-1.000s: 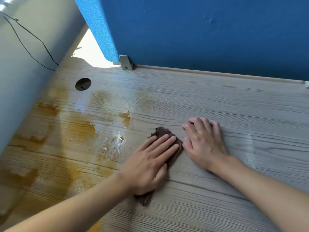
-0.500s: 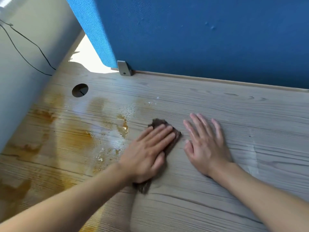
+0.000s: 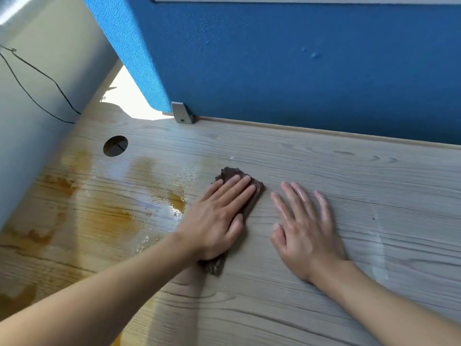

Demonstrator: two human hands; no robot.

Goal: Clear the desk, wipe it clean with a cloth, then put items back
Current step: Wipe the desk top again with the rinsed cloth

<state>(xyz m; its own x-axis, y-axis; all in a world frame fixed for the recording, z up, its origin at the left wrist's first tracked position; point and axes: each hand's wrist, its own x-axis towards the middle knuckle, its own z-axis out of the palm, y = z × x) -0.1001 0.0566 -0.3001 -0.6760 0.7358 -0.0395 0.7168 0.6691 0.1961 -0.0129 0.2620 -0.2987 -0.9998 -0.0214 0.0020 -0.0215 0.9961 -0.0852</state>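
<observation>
cloth [image 3: 254,189] under left hand [image 3: 214,221] | right hand [image 3: 306,233] just right, on desk [image 3: 349,176]

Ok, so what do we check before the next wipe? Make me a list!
1. Brown cloth flat under the left hand: ok.
2. Right hand flat on the desk, apart from the cloth: ok.
3. Orange-brown spill wiped up: not ok, it lies wet to the left of the cloth.
4. No items between cloth and spill: ok.
5. Spill kept out of the cable hole: cannot tell.
6. Cloth able to soak up more: cannot tell.
</observation>
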